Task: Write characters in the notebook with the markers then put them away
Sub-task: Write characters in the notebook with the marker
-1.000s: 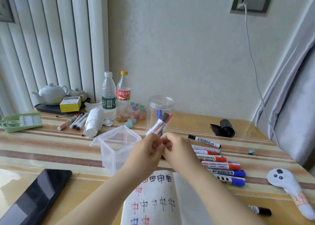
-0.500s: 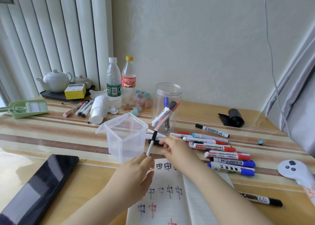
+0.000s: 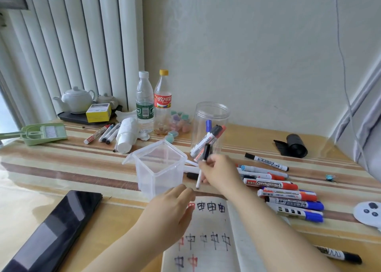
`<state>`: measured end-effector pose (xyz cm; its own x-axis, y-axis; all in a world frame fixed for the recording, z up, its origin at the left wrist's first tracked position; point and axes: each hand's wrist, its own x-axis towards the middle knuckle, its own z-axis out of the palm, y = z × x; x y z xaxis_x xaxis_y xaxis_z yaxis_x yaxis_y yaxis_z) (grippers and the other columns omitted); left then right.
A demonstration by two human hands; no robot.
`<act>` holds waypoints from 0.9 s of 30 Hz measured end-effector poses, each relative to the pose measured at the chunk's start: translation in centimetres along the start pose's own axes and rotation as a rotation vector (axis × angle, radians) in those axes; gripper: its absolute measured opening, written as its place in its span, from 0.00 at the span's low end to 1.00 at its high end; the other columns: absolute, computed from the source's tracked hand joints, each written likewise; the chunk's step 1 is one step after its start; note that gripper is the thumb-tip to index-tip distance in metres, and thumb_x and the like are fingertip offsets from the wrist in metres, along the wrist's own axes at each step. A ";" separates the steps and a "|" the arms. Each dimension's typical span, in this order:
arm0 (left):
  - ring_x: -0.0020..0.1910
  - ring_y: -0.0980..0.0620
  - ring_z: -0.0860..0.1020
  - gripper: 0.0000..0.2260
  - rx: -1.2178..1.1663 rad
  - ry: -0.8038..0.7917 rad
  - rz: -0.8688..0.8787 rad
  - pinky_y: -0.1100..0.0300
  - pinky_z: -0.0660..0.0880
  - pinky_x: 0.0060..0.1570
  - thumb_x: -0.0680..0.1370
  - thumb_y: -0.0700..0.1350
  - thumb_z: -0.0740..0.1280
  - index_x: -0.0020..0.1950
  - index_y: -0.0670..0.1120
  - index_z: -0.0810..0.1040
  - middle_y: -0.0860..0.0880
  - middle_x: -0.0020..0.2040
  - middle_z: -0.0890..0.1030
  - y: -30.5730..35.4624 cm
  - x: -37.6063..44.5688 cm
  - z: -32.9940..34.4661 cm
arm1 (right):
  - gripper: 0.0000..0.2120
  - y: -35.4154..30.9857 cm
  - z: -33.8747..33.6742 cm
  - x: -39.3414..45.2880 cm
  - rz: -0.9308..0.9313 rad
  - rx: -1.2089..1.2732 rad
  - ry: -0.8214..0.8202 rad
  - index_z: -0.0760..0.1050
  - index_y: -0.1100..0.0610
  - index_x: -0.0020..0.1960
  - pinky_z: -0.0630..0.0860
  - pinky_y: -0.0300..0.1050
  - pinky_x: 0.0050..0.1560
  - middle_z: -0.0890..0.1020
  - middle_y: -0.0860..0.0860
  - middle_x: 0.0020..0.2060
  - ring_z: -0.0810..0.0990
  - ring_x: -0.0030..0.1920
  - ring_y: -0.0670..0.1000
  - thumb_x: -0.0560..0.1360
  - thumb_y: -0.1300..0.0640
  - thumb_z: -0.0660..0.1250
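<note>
My right hand grips a bundle of markers: two thick ones with a black and a red cap pointing up and to the right, plus a thin white pen with a black cap. It hovers just right of the square clear container, in front of the round clear jar, which holds a blue-capped marker. My left hand holds nothing, its fingers relaxed over the open notebook, which shows black and red characters. Several more markers lie in a row to the right.
A black phone lies front left. Two bottles, stacked paper cups, three markers, a teapot and a green dustpan stand at the back. A black roll, white controller and black marker lie right.
My left hand let go of the thin pen and dropped toward the notebook. My right hand now holds that pen alone with the two thick markers.
</note>
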<state>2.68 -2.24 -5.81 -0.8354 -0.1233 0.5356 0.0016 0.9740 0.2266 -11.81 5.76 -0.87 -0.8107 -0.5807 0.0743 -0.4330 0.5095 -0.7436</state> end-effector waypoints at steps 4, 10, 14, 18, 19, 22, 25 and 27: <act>0.31 0.58 0.75 0.02 -0.059 0.025 0.012 0.65 0.72 0.22 0.73 0.49 0.58 0.43 0.53 0.68 0.57 0.38 0.75 0.9 2.1 0.2 | 0.04 -1.9 -5.7 0.8 -0.272 0.061 0.283 0.72 0.54 0.45 0.75 0.34 0.37 0.83 0.50 0.37 0.82 0.37 0.49 0.76 0.55 0.64; 0.28 0.55 0.72 0.06 0.031 0.068 0.063 0.68 0.60 0.21 0.72 0.48 0.55 0.39 0.50 0.70 0.55 0.35 0.73 1.5 5.5 -0.3 | 0.07 -6.4 -11.0 5.1 -0.372 0.197 0.440 0.62 0.54 0.51 0.74 0.31 0.36 0.84 0.47 0.33 0.83 0.36 0.45 0.77 0.62 0.60; 0.29 0.56 0.72 0.03 0.030 0.081 0.074 0.69 0.61 0.23 0.71 0.48 0.56 0.40 0.51 0.69 0.55 0.35 0.73 1.0 5.8 -0.4 | 0.05 -6.3 -8.8 9.0 -0.205 0.144 0.318 0.67 0.57 0.50 0.75 0.45 0.44 0.84 0.53 0.43 0.82 0.45 0.53 0.80 0.56 0.54; 0.29 0.56 0.73 0.04 -0.014 0.069 0.074 0.68 0.65 0.22 0.72 0.47 0.56 0.40 0.51 0.69 0.55 0.36 0.72 0.5 4.7 0.3 | 0.15 -4.7 -6.1 10.4 -0.215 -0.137 0.255 0.77 0.61 0.47 0.62 0.39 0.41 0.81 0.55 0.46 0.76 0.48 0.54 0.80 0.54 0.56; 0.29 0.56 0.73 0.04 -0.030 0.068 0.079 0.67 0.67 0.22 0.73 0.47 0.56 0.41 0.51 0.69 0.55 0.36 0.73 0.4 4.6 0.4 | 0.17 -4.3 -5.8 10.6 -0.227 -0.228 0.235 0.78 0.60 0.44 0.63 0.41 0.45 0.81 0.56 0.47 0.75 0.52 0.56 0.81 0.53 0.55; 0.29 0.57 0.72 0.03 -0.051 0.066 0.084 0.66 0.68 0.21 0.73 0.47 0.56 0.42 0.52 0.69 0.56 0.38 0.72 0.3 4.3 0.5 | 0.19 -3.8 -5.6 10.3 -0.202 -0.390 0.200 0.80 0.56 0.47 0.62 0.48 0.61 0.76 0.52 0.59 0.66 0.63 0.58 0.81 0.50 0.53; 0.30 0.57 0.72 0.03 -0.082 0.048 0.072 0.65 0.69 0.21 0.73 0.47 0.55 0.44 0.52 0.68 0.56 0.38 0.72 0.4 4.1 0.6 | 0.13 -3.6 -6.5 8.2 -0.335 -0.250 0.395 0.79 0.55 0.56 0.63 0.40 0.60 0.73 0.52 0.58 0.66 0.60 0.53 0.80 0.53 0.58; 0.29 0.58 0.71 0.03 -0.060 0.036 0.065 0.70 0.64 0.22 0.72 0.47 0.56 0.44 0.53 0.68 0.58 0.38 0.72 0.4 4.0 0.7 | 0.07 -2.8 -6.9 6.1 -0.493 -0.117 0.506 0.80 0.56 0.49 0.64 0.31 0.49 0.73 0.50 0.47 0.72 0.48 0.47 0.77 0.57 0.63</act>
<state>-1.02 -2.21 -4.15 -0.8122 -0.0684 0.5793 0.0886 0.9671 0.2384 -18.28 5.15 6.30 -0.5807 -0.4096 0.7035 -0.8125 0.3449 -0.4699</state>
